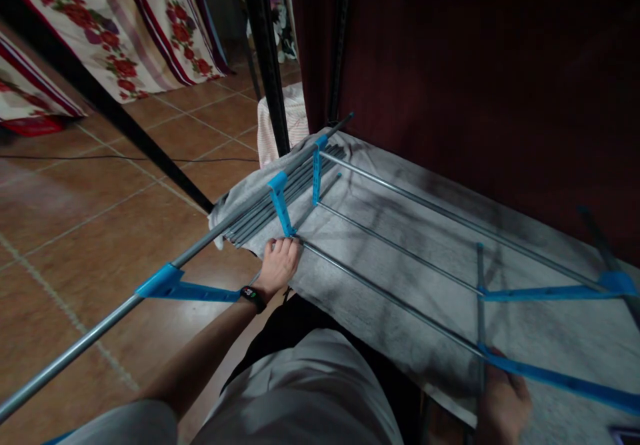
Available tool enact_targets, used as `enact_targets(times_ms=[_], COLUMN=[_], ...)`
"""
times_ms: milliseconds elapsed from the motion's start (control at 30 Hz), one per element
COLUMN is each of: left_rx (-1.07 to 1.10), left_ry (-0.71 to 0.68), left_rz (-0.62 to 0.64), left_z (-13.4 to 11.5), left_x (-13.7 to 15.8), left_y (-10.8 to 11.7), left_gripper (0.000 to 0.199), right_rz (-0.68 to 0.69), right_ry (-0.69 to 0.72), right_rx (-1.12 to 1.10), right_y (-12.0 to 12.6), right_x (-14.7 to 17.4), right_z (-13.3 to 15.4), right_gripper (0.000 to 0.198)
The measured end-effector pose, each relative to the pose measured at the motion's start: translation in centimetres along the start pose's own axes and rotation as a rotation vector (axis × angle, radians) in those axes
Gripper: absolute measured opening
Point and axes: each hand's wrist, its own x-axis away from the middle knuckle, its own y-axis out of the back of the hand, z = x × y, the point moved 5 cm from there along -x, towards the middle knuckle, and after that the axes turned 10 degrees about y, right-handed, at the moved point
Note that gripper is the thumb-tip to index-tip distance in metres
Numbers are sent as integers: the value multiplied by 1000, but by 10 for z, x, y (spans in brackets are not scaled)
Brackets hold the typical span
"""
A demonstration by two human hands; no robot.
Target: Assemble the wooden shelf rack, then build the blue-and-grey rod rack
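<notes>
A partly assembled rack frame of grey metal tubes and blue plastic brackets stands over a grey cloth. My left hand (281,263), with a dark band on its wrist, is closed around the near end of a crosswise metal tube (390,296), beside a blue bracket (281,206). My right hand (504,397), somewhat blurred, is closed at the other end of that tube, where a long blue bracket (565,379) meets a short upright tube (481,298). Its fingertips are partly hidden. A long side tube (210,235) runs diagonally past my left hand through more blue brackets.
Several loose grey tubes (260,221) lie side by side on the cloth-covered surface (425,358). Black metal posts (270,65) rise at the left and back. A dark red curtain (475,85) hangs behind. Brown floor tiles (100,231) and a thin cable (200,160) are at left.
</notes>
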Motion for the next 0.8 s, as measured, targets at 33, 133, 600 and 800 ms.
enact_targets(times_ms=[33, 133, 600, 800], left_rx=[7, 27, 615, 567], left_ry=[33, 111, 555, 698], left_rz=[-10, -33, -159, -22], left_z=[2, 5, 29, 34], left_x=[0, -1, -10, -34], left_y=[-1, -4, -18, -21], left_gripper=[38, 34, 42, 34], right_rz=[-12, -18, -21, -31], right_ry=[-13, 9, 81, 81], right_rx=[5, -8, -66, -89], right_y=[-2, -11, -17, -21], right_x=[-1, -4, 2, -2], right_z=[-4, -11, 8, 7], right_gripper=[50, 53, 56, 57])
